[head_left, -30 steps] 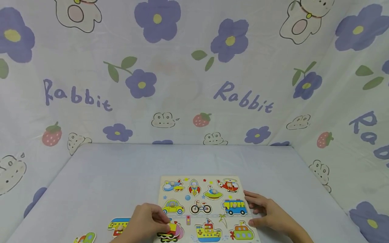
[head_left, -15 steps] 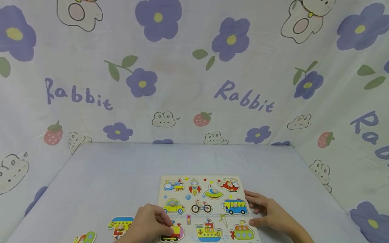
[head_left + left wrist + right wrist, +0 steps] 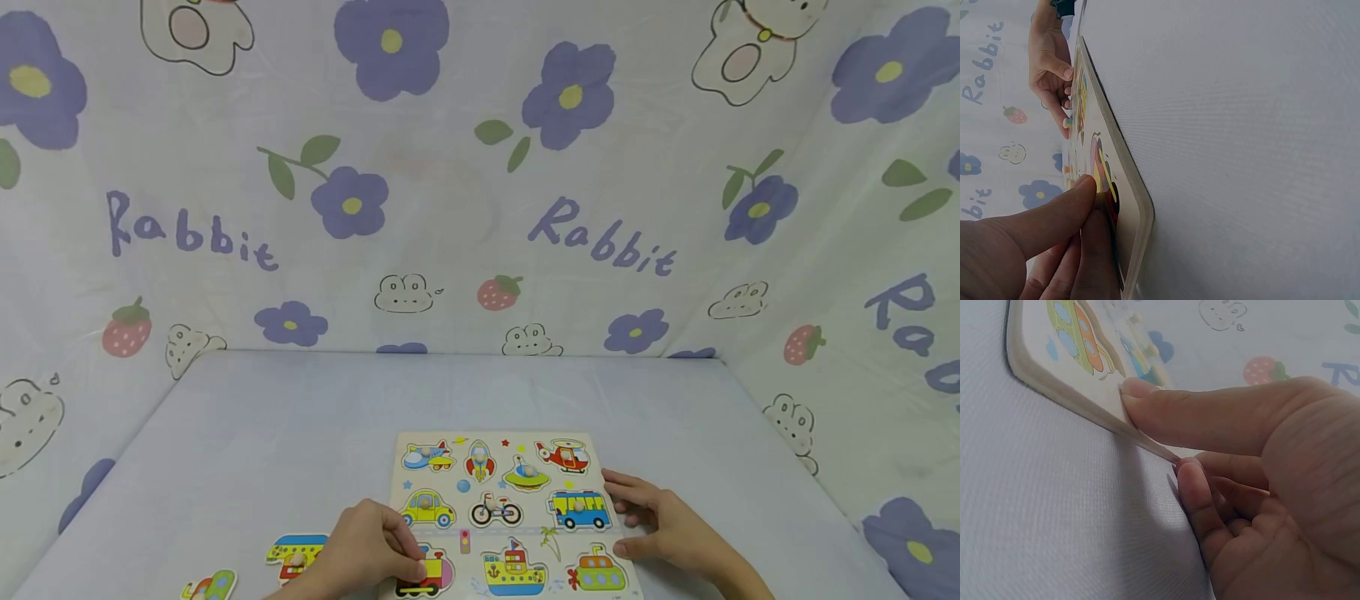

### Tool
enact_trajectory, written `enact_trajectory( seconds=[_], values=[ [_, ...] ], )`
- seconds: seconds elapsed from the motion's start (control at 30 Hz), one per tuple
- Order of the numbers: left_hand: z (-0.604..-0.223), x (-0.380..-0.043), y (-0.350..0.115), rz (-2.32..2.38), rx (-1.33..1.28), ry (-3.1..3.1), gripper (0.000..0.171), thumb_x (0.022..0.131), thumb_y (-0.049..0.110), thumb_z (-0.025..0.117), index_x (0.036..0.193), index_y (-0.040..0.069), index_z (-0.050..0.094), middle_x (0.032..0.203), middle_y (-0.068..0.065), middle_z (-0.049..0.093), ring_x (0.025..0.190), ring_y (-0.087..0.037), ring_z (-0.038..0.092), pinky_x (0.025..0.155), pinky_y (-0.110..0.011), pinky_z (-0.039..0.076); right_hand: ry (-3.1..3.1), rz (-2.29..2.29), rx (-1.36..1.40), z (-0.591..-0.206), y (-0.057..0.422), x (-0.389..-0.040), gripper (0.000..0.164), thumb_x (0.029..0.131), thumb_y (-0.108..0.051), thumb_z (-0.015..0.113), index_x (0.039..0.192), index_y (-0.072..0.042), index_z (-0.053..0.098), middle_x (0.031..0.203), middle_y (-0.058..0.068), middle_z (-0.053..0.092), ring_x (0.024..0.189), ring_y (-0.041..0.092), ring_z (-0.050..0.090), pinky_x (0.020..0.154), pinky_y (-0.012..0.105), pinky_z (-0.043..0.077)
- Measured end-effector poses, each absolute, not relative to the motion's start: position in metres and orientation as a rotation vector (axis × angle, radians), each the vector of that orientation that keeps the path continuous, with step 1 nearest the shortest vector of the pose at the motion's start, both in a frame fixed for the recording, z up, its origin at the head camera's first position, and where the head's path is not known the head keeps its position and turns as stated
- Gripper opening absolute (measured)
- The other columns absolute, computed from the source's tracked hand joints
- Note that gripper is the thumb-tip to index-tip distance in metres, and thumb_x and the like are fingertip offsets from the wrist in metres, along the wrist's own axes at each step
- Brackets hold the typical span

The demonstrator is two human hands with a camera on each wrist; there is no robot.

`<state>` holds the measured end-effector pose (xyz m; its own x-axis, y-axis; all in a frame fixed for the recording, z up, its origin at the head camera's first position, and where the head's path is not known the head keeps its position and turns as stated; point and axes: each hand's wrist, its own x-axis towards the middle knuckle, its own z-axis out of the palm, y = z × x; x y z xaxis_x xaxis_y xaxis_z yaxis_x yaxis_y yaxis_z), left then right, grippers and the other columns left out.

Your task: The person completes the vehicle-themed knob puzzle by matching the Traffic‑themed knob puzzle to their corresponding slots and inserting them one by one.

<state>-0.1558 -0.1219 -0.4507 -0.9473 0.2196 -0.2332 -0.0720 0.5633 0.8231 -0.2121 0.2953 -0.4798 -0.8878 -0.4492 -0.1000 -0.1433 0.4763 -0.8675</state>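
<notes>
A wooden peg puzzle board (image 3: 517,537) printed with vehicles lies at the table's near middle. At its lower left is a train piece (image 3: 433,575), lying in or level with its matching outline. My left hand (image 3: 363,546) pinches the train piece between thumb and fingers; its knob is hidden. My right hand (image 3: 667,529) holds the board's right edge, thumb on top and fingers along the side, as the right wrist view shows. Left of the board lie a ship piece (image 3: 285,550), turned upside down, and a submarine piece (image 3: 220,586), partly cut off by the frame.
Knobbed pieces, among them a bus (image 3: 581,515) and a car (image 3: 427,517), sit in the upper rows. The ship picture (image 3: 517,575) and submarine picture (image 3: 600,577) on the board show no knobs. A pale cloth covers the table (image 3: 300,433); a patterned curtain (image 3: 450,167) stands behind.
The train piece, offset over its printed outline a second ago, has shifted and now lines up with it. My left hand moved slightly with it; the right hand stays at the board's edge.
</notes>
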Motion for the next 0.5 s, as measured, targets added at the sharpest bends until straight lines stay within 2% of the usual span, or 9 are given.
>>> enact_trajectory(
  seconds=[0.5],
  values=[
    [-0.4529, -0.1557, -0.1240, 1.381, 0.112, 2.454, 0.019, 0.070, 0.017, 0.090, 0.073, 0.012, 0.071, 0.068, 0.002, 0.070, 0.068, -0.012, 0.065, 0.069, -0.032, 0.048, 2.412, -1.381, -0.486, -0.4782, 0.2949, -0.2117, 0.085, 0.071, -0.019, 0.089, 0.143, 0.000, 0.048, 0.155, 0.014, 0.033, 0.102, 0.021, 0.050, 0.082, 0.023, 0.047]
  ],
)
